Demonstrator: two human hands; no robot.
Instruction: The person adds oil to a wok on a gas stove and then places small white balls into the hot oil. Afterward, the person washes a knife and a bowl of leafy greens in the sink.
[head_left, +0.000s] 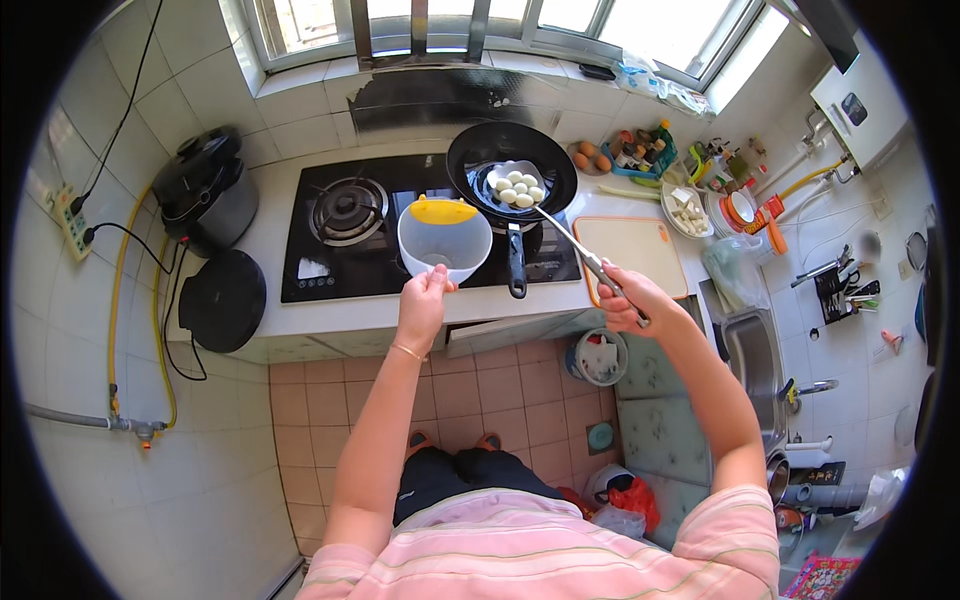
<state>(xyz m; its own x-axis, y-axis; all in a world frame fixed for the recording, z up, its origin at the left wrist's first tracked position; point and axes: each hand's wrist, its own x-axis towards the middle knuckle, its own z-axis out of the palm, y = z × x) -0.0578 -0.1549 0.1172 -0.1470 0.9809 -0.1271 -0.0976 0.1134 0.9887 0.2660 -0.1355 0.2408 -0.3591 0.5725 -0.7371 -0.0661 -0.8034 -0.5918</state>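
Note:
My left hand (426, 296) grips the near rim of a translucent plastic bowl (442, 251), which is over the black glass gas hob (352, 271). A yellow plastic piece (444, 211) is at the bowl's far side. With my right hand (628, 298) I hold the handle of a long metal ladle or skimmer (577, 245). Its head is over the black wok (556, 161) and bears several peeled white eggs (517, 189). Bowl and wok lie side by side, the bowl to the left and nearer me; the wok's handle (516, 262) points towards me.
A cutting board (634, 251) lies right of the hob, with a plate of white pieces (686, 211), brown eggs (591, 159) and seasoning bottles (641, 152) behind. An electric cooker (206, 191) and round black lid (223, 301) stand left. A sink (752, 367) is at right.

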